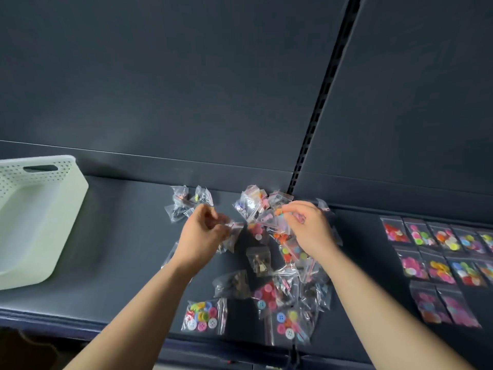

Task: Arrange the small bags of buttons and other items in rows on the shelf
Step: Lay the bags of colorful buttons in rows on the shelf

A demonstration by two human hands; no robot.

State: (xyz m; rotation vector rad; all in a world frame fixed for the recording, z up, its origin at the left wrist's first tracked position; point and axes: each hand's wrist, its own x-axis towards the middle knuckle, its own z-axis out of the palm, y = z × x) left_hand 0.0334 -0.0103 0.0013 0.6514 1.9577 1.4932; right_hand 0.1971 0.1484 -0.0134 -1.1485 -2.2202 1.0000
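A loose heap of small clear bags holding coloured buttons and dark items lies in the middle of the dark shelf. My left hand pinches a small clear bag at the heap's left side. My right hand pinches another small bag at the top of the heap. At the right, bags of bright buttons lie flat in neat rows. A flat bag of large buttons lies near the front edge.
A pale green perforated basket sits at the shelf's left end. A few bags of dark bits lie by the back wall. A slotted upright divides the back panels. The shelf's front edge runs below my forearms.
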